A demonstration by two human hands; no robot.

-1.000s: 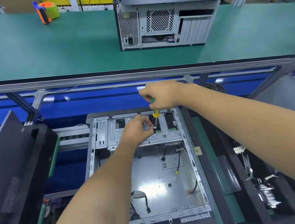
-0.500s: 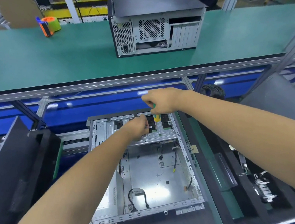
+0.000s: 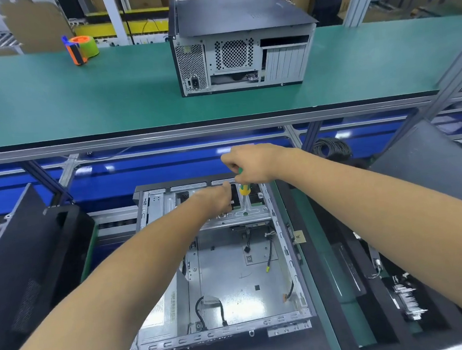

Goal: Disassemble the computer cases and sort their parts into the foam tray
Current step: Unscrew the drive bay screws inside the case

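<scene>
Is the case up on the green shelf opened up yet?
No. The upper case on the green shelf has its dark top panel on; only the open case below is exposed.

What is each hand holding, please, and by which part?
Right hand grips the screwdriver by its green-yellow handle; whether the left hand holds anything cannot be told.

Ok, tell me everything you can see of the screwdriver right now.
The screwdriver stands nearly upright over the drive bracket at the far end of the open case. Its handle looks like plastic, green on top and yellow below; a thin, blurred metal shaft points down at the bracket. The right hand grips the handle's top. The left hand rests on the bracket beside it; contact with the shaft is unclear.
</scene>
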